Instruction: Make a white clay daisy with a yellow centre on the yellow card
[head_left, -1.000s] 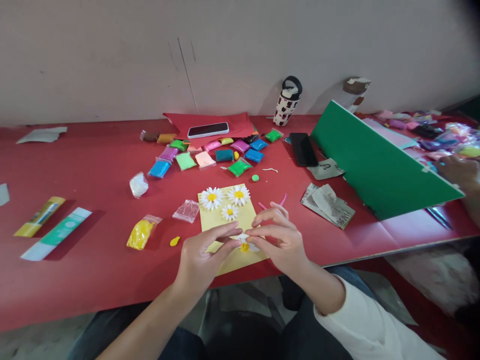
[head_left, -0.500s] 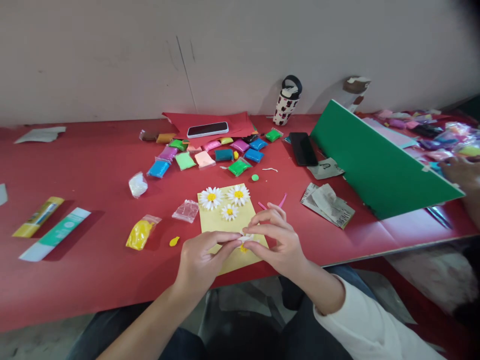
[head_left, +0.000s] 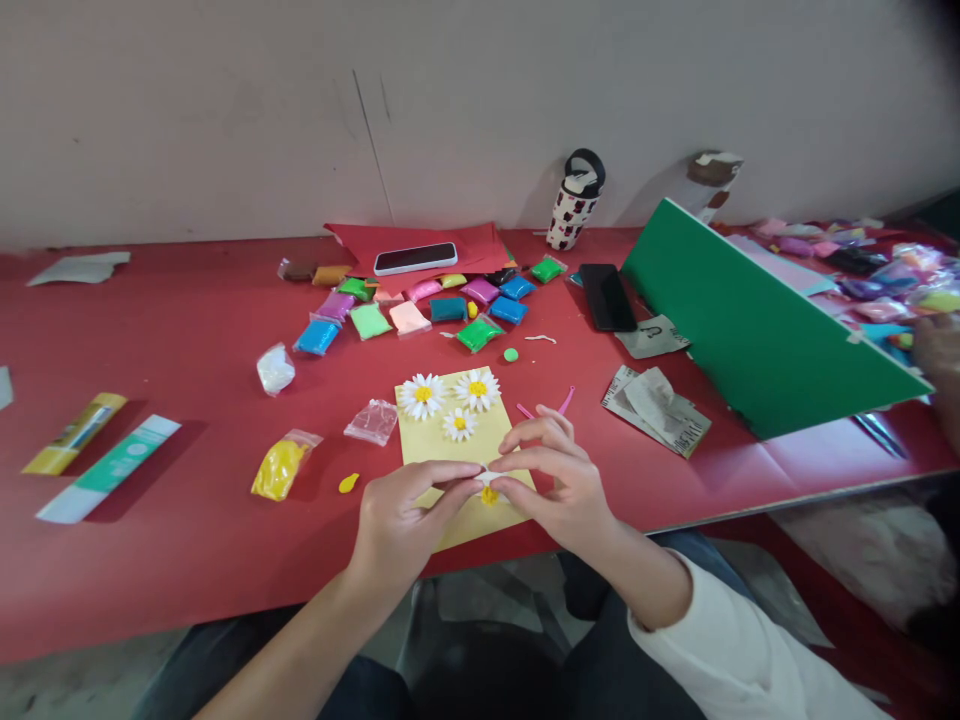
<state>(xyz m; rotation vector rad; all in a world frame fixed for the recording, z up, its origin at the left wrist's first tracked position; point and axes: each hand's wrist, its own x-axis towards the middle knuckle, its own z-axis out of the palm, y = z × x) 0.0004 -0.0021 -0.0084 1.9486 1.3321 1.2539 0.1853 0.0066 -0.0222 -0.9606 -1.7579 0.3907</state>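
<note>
My left hand [head_left: 409, 510] and my right hand [head_left: 559, 480] meet over the lower part of a yellow card [head_left: 424, 440]. Thumb and forefinger of each pinch a white clay flower [head_left: 491, 478] between them; fingers cover much of it. A yellow clay piece [head_left: 490, 496] shows just under the white. The other right fingers are curled loosely above. Three white daisies with yellow centres lie on the card's upper part: a left daisy [head_left: 422, 396], a right daisy [head_left: 478, 390] and a smaller daisy [head_left: 460, 424]. Pink tools [head_left: 566, 402] lie past my right fingertips.
Several coloured clay packets [head_left: 409, 318] lie behind the card, near a white-edged phone [head_left: 415, 259]. A yellow clay bag [head_left: 280, 468] is at left. A green board [head_left: 765, 330] leans at right, with another person's hand [head_left: 941, 355] beyond. A patterned bottle [head_left: 574, 205] stands by the wall.
My hands stay almost in place, still pinching the white clay; the right fingers shift very slightly. The other person's hand at the far right has moved a little rightward.
</note>
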